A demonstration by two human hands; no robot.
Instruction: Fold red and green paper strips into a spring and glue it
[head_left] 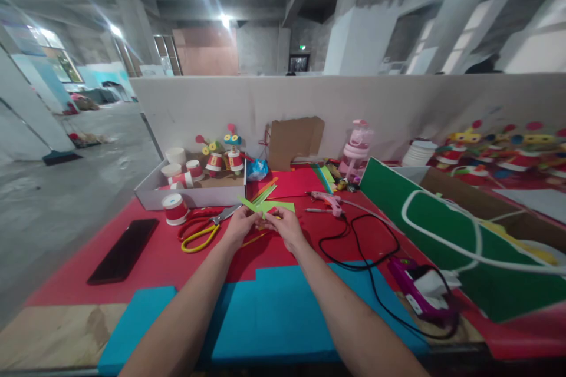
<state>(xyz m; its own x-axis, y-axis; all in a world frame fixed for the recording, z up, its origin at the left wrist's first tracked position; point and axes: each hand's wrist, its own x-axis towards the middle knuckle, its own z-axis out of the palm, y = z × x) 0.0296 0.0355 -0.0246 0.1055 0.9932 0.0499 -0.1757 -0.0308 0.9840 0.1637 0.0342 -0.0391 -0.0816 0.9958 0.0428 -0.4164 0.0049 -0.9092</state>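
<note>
Both my hands meet over the red table (150, 259). My left hand (239, 225) and my right hand (285, 225) pinch the same strip of light green paper (253, 207), fingers closed on it. More green sheets and strips (276, 206) lie just behind the hands. Scissors with yellow and red handles (203, 230) rest to the left of my left hand. A pink glue gun (327, 200) lies to the right, its black cord (354, 241) looping across the table.
A white box (194, 195) with paper-cup figures stands at back left, a red-banded cup (175, 208) before it. A black phone (124, 250) lies left. Blue foam sheets (274, 312) cover the near edge. A green board (424, 230), purple power strip (418, 291) and pink bottle (356, 150) sit right.
</note>
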